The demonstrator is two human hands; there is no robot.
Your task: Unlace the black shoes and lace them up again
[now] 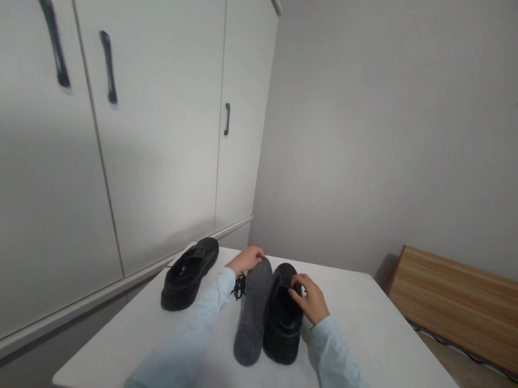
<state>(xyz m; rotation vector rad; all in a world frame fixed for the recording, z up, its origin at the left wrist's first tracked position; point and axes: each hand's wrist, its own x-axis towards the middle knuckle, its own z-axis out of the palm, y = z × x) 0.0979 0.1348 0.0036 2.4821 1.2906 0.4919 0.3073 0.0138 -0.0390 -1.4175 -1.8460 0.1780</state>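
Two black shoes stand on a white table [370, 327]. One shoe [188, 274] sits at the far left, apart from my hands. The other shoe [284, 320] is in the middle, and my right hand [310, 297] pinches its upper edge near the opening. A grey felt insole [253, 310] lies flat just left of that shoe. My left hand [247, 257] rests on the insole's far tip with its fingers curled over it. A black lace [239, 286] lies bunched beside my left wrist. Both arms wear pale blue sleeves.
White cupboard doors [160, 135] with dark handles rise behind the table on the left. A plain grey wall stands behind and to the right. A low wooden board [468, 304] sits right of the table, with a cable along the floor beneath it.
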